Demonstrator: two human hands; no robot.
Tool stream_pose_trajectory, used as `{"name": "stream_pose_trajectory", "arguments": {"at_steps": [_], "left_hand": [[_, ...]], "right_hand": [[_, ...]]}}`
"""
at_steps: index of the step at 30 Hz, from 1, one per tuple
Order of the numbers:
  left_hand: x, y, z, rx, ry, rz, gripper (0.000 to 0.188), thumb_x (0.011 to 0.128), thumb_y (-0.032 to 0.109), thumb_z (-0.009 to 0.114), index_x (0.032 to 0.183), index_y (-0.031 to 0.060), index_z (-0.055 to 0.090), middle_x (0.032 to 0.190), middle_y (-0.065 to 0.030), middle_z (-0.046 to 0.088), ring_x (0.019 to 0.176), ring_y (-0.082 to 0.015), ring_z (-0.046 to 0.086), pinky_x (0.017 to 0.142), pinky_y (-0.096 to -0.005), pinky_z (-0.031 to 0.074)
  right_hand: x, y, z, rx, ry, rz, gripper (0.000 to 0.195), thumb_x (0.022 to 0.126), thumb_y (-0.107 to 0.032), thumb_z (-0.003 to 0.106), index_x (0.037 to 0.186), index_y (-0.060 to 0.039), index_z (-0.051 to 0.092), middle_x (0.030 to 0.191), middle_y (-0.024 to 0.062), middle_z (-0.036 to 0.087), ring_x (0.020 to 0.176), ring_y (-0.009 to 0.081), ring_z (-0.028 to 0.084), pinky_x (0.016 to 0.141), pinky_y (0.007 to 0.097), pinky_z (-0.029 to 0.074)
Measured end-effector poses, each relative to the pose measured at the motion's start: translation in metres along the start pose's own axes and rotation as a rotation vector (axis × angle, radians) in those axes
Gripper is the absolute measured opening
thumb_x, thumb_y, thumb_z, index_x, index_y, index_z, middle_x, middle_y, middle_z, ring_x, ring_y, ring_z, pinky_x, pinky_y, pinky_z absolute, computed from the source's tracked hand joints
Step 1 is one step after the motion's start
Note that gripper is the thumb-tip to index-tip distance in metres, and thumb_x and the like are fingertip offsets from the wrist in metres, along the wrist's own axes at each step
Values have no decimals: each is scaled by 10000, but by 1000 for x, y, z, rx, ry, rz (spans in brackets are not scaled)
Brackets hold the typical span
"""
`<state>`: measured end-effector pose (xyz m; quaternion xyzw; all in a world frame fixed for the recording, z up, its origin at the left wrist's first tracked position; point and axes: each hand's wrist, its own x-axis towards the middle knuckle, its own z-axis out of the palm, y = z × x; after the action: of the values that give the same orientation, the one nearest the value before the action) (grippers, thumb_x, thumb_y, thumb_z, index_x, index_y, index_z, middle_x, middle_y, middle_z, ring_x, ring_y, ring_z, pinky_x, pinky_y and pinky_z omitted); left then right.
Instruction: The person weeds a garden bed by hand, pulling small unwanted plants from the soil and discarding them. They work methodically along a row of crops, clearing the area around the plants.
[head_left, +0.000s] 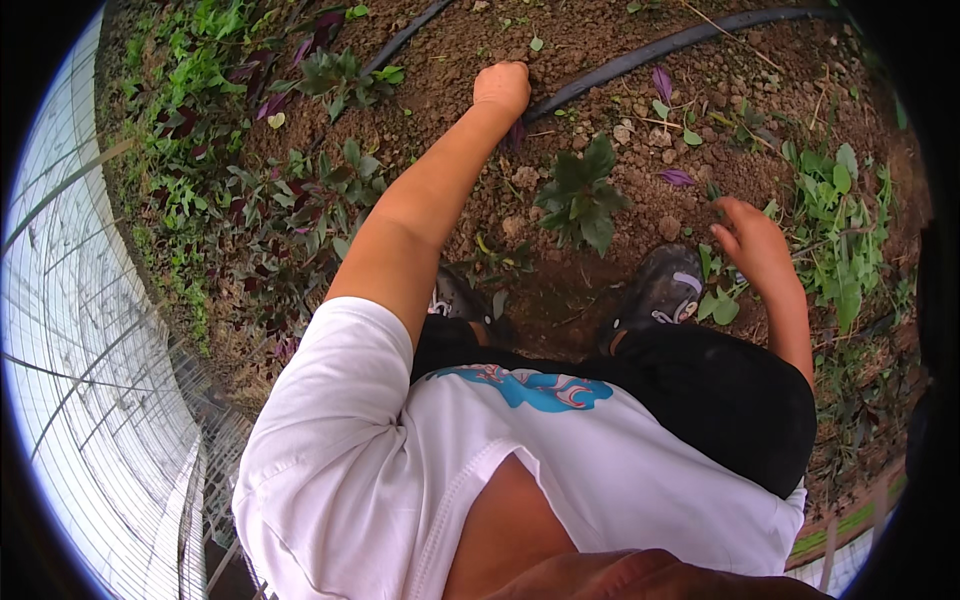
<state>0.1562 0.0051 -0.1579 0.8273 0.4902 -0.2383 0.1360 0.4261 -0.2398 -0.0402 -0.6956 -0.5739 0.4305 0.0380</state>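
Observation:
My left hand (504, 86) is stretched forward to the brown soil, curled close beside a black irrigation hose (637, 64). Its fingertips are hidden behind the back of the hand, so whatever they hold does not show. A purple leaf (516, 135) lies just under that wrist. Off to the right, my right hand (754, 244) hovers low, with thumb and forefinger apart. A small dark green leaf (712, 192) is at its forefinger tip; whether they touch is unclear. Between my hands a dark green leafy plant (581, 193) grows from the soil.
My black clogs (660, 289) stand on the soil close behind the plant. Green and purple-leaved plants (300, 187) crowd the left side. Light green weeds (832, 217) lie in a heap at right. A loose purple leaf (677, 178) rests on clods. Translucent ribbed sheeting (82, 300) rises at far left.

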Motion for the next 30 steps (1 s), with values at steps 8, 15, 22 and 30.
{"name": "stream_pose_trajectory", "arguments": {"at_steps": [8, 15, 22, 30], "left_hand": [[3, 5, 3, -27, -33, -59, 183, 812, 118, 511, 923, 21, 619, 965, -177, 622, 856, -307, 621, 714, -393, 516], [-7, 2, -9, -73, -39, -97, 346, 774, 283, 597, 1010, 39, 531, 999, -150, 594, 895, -316, 595, 744, -392, 497], [-8, 2, 1, 56, 139, 146, 186, 794, 182, 576, 966, 118, 548, 950, -99, 589, 888, -285, 590, 722, -400, 496], [4, 11, 2, 171, 123, 258, 152, 775, 92, 520, 913, 77, 581, 933, -100, 591, 887, -269, 590, 735, -371, 504]], "right_hand": [[4, 3, 4, -15, -19, -9, 278, 768, -138, 614, 1022, -54, 539, 893, 154, 599, 826, 326, 584, 697, 399, 460], [2, -4, -6, -36, 41, -61, 299, 772, -166, 610, 1040, -58, 529, 918, 154, 591, 845, 339, 566, 711, 410, 449], [0, -10, -4, -62, 17, -64, 289, 783, -182, 598, 1035, -57, 531, 943, 153, 592, 877, 336, 565, 735, 408, 454], [12, -16, -6, -96, 42, -120, 301, 784, -170, 598, 1048, -44, 523, 950, 156, 587, 874, 336, 563, 733, 405, 453]]}}
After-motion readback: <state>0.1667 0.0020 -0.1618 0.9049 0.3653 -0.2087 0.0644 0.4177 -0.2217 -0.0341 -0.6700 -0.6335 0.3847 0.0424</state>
